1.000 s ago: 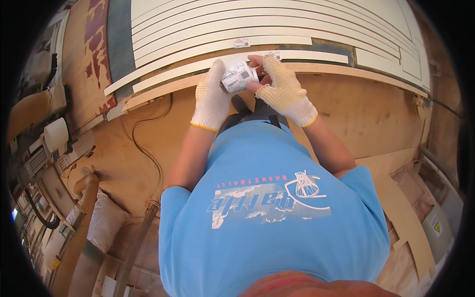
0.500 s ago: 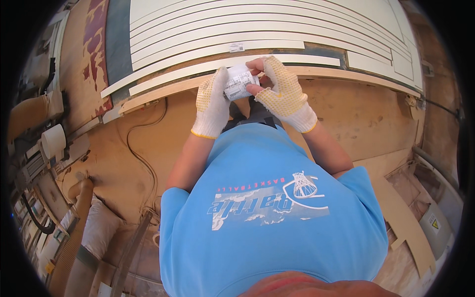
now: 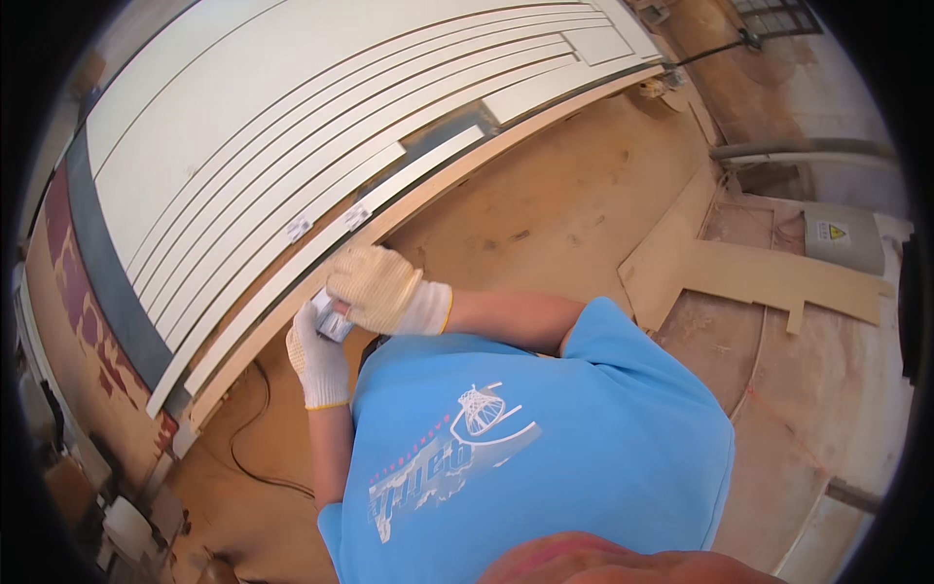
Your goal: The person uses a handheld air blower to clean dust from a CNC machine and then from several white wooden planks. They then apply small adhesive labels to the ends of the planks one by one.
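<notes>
My left hand (image 3: pixel 319 358), in a white knit glove with yellow dots, is closed around a roll of white printed labels (image 3: pixel 332 319). Over the top of the roll curls my right hand (image 3: pixel 375 290), gloved the same way, with bare fingertips pressed against it; the hand hides much of the roll. Just beyond them lie long white panel strips (image 3: pixel 282 277). One printed label (image 3: pixel 357 216) sits on the front strip, and another label (image 3: pixel 299 229) is on the strip behind it.
A wide white panel cut into strips (image 3: pixel 243 127) covers the table, whose wooden front edge (image 3: pixel 428 214) runs diagonally before me. A dark cable (image 3: pixel 236 443) lies on the floor at left. At right are a tan cut-out board (image 3: pixel 769 273) and a grey box with a warning sign (image 3: pixel 844 238).
My view has turned to the right, and both hands now appear lower and further left. A second label now shows on the front strip. My right hand has folded over the roll.
</notes>
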`<state>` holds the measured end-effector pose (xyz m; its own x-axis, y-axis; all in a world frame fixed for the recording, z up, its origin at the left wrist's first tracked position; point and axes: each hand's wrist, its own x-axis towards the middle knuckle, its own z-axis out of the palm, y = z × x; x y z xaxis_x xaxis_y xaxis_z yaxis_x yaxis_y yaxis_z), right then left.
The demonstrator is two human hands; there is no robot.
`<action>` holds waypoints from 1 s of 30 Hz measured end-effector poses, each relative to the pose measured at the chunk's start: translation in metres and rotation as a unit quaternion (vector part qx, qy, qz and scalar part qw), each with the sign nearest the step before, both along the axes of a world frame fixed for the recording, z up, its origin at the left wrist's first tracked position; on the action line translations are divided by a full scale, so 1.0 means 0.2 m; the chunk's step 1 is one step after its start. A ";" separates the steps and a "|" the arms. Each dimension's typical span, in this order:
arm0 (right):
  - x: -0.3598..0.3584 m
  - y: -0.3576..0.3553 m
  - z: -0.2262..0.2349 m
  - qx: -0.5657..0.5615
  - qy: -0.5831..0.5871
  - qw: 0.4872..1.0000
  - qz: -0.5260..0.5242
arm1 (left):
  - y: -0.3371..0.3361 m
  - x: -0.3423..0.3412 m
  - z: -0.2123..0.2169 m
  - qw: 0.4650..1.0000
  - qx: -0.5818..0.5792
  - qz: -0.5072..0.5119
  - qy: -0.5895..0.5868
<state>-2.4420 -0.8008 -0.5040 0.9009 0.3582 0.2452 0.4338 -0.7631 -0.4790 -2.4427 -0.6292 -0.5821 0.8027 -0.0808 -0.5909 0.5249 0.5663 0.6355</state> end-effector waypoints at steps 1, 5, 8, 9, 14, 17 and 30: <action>0.00 0.00 -0.02 -0.024 -0.028 0.999 0.017 | 0.00 0.01 -0.02 0.999 -0.027 -0.028 -0.022; 0.03 -0.04 -0.10 -0.061 -0.096 0.993 -0.045 | -0.06 0.14 -0.17 0.991 -0.091 -0.101 -0.008; 0.01 -0.09 -0.11 0.018 -0.173 0.985 0.016 | -0.07 0.21 -0.25 0.912 0.191 -0.275 -0.238; 0.01 -0.14 -0.11 0.026 -0.123 0.992 -0.025 | -0.05 0.21 -0.26 0.924 0.127 -0.286 -0.220; 0.32 -0.69 -0.16 0.130 0.095 0.953 -0.255 | -0.08 0.20 -0.14 0.984 -0.076 -0.153 -0.056; 0.74 -1.18 -0.34 0.049 0.185 0.940 -0.282 | -0.15 0.26 -0.04 0.985 -0.094 -0.143 -0.027; 1.16 -1.30 -0.81 0.113 0.209 0.935 -0.263 | -0.31 0.44 -0.05 0.988 -0.081 -0.091 0.098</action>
<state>-2.2098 -1.0603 -0.6659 0.9720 -0.1789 -0.1522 -0.2339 -0.6777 -0.6972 -2.3543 -0.6911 -0.5928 0.6373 -0.3193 -0.7014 0.7313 0.5376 0.4197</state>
